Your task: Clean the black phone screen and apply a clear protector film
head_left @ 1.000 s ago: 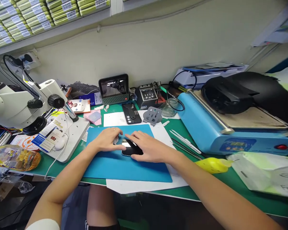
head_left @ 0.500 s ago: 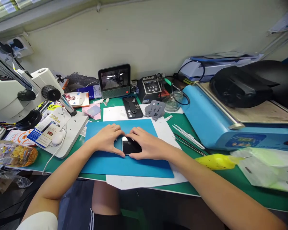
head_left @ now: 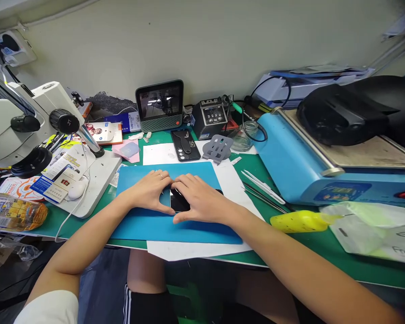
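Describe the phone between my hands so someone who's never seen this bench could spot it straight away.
On the green bench, find the blue mat. The black smartphone is there, between the left hand and the right hand, which partly covers it. Its glossy, reflective face sets it apart from the dark phone case behind the mat, marked by pale round spots.

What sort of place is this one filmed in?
Most likely an electronics or phone repair bench: a microscope stands at the left, what looks like a soldering station sits near the wall, and an apparent phone lies on a blue mat.
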`<state>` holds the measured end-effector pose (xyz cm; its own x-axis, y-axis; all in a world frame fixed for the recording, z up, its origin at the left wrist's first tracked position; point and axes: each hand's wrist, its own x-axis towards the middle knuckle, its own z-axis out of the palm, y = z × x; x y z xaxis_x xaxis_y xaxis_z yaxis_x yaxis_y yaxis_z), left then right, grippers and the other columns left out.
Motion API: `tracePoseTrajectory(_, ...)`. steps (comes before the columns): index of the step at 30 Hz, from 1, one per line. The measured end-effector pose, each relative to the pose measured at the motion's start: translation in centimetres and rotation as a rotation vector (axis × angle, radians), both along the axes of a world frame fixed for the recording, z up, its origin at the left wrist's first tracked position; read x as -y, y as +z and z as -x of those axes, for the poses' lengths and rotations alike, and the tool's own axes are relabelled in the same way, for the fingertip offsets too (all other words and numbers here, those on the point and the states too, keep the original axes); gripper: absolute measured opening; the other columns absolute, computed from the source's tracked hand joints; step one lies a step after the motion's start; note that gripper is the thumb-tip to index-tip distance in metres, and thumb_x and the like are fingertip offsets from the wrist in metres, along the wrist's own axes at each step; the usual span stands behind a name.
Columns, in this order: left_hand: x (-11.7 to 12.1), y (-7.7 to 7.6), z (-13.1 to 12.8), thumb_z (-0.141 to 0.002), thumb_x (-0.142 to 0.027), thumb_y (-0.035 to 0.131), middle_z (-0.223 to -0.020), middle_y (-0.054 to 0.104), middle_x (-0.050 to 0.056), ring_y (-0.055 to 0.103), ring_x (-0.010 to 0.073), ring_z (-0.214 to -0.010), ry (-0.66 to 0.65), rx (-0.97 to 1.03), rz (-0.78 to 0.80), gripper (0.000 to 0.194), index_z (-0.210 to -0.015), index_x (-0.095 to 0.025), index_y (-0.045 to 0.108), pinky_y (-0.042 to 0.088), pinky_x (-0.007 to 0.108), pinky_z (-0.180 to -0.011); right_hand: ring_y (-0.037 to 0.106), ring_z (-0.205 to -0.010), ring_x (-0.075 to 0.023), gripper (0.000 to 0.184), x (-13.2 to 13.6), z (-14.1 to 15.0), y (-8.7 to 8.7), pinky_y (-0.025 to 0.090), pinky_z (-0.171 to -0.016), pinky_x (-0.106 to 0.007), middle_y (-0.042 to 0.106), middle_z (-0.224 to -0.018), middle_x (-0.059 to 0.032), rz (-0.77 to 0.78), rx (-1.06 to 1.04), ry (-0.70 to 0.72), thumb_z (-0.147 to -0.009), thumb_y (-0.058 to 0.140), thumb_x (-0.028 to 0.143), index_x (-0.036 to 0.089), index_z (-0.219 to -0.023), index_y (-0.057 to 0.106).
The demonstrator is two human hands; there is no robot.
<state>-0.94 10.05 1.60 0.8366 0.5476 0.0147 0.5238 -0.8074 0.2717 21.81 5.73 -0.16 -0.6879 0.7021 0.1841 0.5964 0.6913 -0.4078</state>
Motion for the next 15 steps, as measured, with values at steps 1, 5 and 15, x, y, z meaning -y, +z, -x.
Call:
tracePoseTrajectory(1,0.03,0.03,-0.02,-0.074,-0.074,0.082,-0.103,0.059,0.007,0.055,0.0277,-0.094,-0.002,0.002,0.002,0.066,-0.106,-0.022,0.059,0.04,0.039,-0.08,0.058,-0.107,-0.0361,0.081,-0.01,0.01,-0.01,0.049,-0.093,-0.052,0.064,-0.121,-0.017,-0.007,0.002,0.001,-0.078,0.064,0.087,0.019,-0.122,0.063)
tracePoseTrajectory(5,0.09,0.0,0.02,-0.076,-0.071,0.082,-0.103,0.058,0.007,0.055,0.0274,-0.093,-0.008,0.023,0.002,0.064,-0.107,-0.021,0.058,0.04,0.039,-0.08,0.058,-0.107,-0.0362,0.082,0.02,0.03,-0.08,0.049,-0.094,-0.051,0.065,-0.121,-0.0176,-0.031,0.009,0.001,-0.077,0.067,0.086,0.017,-0.121,0.063)
tracePoseTrajectory(15,-0.01,-0.06,-0.06,-0.076,-0.076,0.078,-0.103,0.057,0.007,0.053,0.027,-0.091,-0.012,0.017,0.031,0.067,-0.107,-0.02,0.056,0.039,0.039,-0.08,0.059,-0.103,-0.0339,0.083,0.05,0.04,-0.26,0.051,-0.091,-0.05,0.065,-0.12,-0.0178,-0.069,0.018,0.0,-0.076,0.07,0.084,0.014,-0.12,0.061)
